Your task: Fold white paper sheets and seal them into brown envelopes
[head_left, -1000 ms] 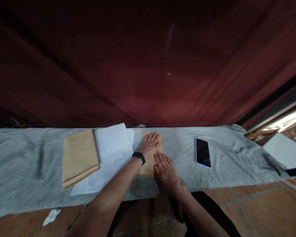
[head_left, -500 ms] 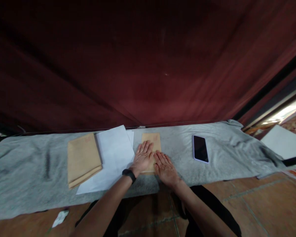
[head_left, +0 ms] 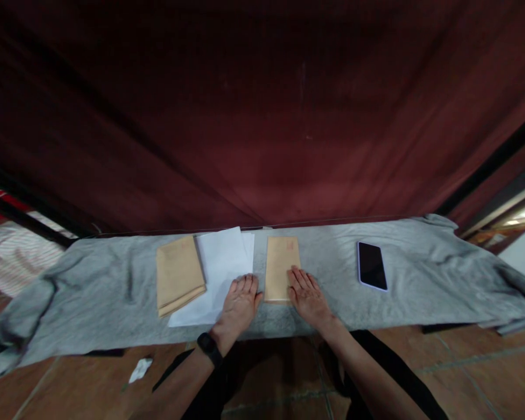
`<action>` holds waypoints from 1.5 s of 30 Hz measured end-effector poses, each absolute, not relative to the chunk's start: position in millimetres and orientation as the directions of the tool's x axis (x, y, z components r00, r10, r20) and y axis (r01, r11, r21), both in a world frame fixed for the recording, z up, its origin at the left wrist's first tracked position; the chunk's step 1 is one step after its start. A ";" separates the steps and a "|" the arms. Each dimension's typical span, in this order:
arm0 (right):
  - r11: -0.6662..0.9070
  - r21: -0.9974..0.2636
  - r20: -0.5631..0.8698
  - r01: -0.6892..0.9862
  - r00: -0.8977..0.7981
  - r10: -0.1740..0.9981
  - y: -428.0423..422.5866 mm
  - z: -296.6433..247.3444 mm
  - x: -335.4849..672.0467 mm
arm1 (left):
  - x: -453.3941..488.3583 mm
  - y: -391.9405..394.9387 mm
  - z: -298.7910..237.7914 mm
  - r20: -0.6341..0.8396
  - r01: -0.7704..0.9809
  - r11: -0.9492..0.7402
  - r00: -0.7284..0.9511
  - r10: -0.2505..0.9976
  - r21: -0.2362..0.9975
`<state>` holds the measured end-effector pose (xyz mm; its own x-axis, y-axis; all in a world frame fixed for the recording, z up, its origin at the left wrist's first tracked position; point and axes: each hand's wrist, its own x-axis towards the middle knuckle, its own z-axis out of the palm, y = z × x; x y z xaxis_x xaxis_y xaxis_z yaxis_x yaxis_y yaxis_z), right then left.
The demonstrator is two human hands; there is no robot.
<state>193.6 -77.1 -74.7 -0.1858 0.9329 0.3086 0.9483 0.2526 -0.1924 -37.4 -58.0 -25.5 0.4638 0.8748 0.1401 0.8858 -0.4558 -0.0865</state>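
Note:
A small brown envelope (head_left: 278,265) lies flat on the grey cloth, with a faint reddish print at its upper right. My right hand (head_left: 307,294) rests palm down, its fingertips on the envelope's right edge. Just left of the envelope, my left hand (head_left: 241,303) lies flat with fingers stretched, over the right border of the white paper sheets (head_left: 221,256); it holds nothing. A black band (head_left: 210,349) circles my left wrist. Farther left, a stack of larger-looking folded brown envelopes (head_left: 179,271) partly covers the white sheets.
Grey cloth (head_left: 332,315) covers the long narrow bench. A phone in a purple case (head_left: 371,266) lies on it at the right. Dark red fabric (head_left: 262,146) hangs behind. On the tiled floor lies a crumpled white scrap (head_left: 140,370); striped cloth (head_left: 20,256) shows at far left.
My left hand has come off the small envelope and moved left to the white sheets. My right hand stays at the envelope's right edge. The view has shifted left.

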 end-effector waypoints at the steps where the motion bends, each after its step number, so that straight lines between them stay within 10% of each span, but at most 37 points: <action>1: 0.250 -0.193 0.311 0.949 -0.183 0.933 -77.1 -75.1 193.5 | -40.3 -61.6 -20.1 0.128 0.882 -0.463 0.472 0.873 -0.095; 25: 0.275 -0.199 0.321 0.941 -0.203 0.925 -76.0 -73.1 197.1 | -65.2 -67.2 7.8 0.046 0.773 -0.628 0.627 0.778 0.089; 33: 0.320 -0.252 0.256 0.914 -0.256 0.932 -65.8 -54.3 207.8 | 2.7 -26.9 -19.1 0.206 0.748 -0.556 0.517 0.831 0.363; 45: 0.413 -0.394 0.255 0.821 -0.334 0.907 -35.2 -40.9 205.1 | 34.5 -28.6 -60.2 0.199 0.827 -0.549 0.521 0.830 0.121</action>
<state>205.1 -35.2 -40.9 -0.3342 0.9073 0.2552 0.8209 0.4133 -0.3941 34.5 -28.6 -60.2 0.5213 0.8298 0.1990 0.8271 -0.5488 0.1215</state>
